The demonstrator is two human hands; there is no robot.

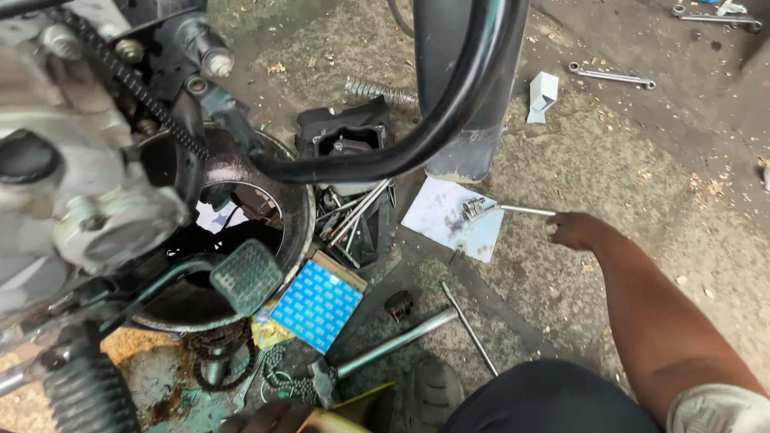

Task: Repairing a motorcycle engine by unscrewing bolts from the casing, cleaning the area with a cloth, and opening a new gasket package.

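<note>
Item: right hand (573,230), arm stretched out over the concrete floor (642,176). Its grip is closing on the far end of a slim socket wrench (501,209); fingers curl round the bar, though full closure cannot be told.
Position: the wrench head lies left of the grip on a pale sheet of paper (449,220).
Left hand (269,418): only partly in view at the lower edge; grip state cannot be told.
Nearby: blue patterned box (317,305) and long steel bar (397,343), below-left of the right grip; oil pan (301,208) further left.
Step, as judged: picking up the wrench. Next calls for firm closure, then a clean lift off the paper.
</note>
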